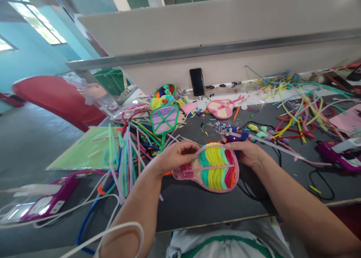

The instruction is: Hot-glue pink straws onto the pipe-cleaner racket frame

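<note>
Between my two hands is a flat, bulb-shaped pipe cleaner craft (216, 167), edged in pink and filled with wavy teal, yellow, mint, red and orange rows. A pink strip runs along its middle. My left hand (176, 158) pinches its upper edge near the narrow pink end. With the thumb on the top rim, my right hand (246, 152) grips the wide end, its other fingers partly hidden behind. Just beyond the right hand lies a blue glue gun (238, 135) with a small red light. A purple paddle-shaped piece (164, 119) with a green rim and cross lies past my left hand.
Loose pipe cleaners (126, 167) spread at left, with more (296, 115) at right. A phone (196, 82) leans on the white partition (214, 21). A pink-edged piece (221, 109) lies at the back. Purple devices (52, 198) with white cables sit at both sides.
</note>
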`<state>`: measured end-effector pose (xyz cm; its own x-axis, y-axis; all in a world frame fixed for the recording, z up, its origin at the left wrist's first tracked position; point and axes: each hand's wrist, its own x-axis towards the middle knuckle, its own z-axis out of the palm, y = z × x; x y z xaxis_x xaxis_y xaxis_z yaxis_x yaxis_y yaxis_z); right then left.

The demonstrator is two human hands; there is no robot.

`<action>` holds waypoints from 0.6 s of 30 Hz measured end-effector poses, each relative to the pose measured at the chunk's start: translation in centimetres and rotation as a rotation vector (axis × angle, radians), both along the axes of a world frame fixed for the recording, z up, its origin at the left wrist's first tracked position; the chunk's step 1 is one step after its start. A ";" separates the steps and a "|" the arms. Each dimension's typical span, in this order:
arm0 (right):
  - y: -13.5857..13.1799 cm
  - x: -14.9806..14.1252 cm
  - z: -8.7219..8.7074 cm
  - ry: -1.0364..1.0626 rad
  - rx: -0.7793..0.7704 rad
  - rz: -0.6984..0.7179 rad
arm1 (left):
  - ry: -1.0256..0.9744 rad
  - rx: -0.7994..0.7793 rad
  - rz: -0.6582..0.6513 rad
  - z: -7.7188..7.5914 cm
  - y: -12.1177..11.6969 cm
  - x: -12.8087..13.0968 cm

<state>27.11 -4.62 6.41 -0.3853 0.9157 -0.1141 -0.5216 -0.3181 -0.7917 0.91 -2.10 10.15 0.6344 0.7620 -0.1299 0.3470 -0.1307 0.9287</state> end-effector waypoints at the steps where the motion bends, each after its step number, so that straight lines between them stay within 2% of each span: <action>1: 0.0 0.0 0.0 0.004 -0.008 0.004 | 0.003 0.009 -0.006 0.0 0.0 0.0; 5: 0.0 -0.1 -0.1 0.011 -0.040 0.032 | -0.003 0.020 -0.032 0.1 0.1 -0.1; 11: 0.0 -0.4 0.0 0.051 -0.018 0.090 | -0.024 -0.053 -0.090 0.2 -0.3 -0.3; 18: -0.1 -0.2 0.4 0.112 0.034 0.047 | 0.043 0.252 -0.101 0.3 -1.0 0.7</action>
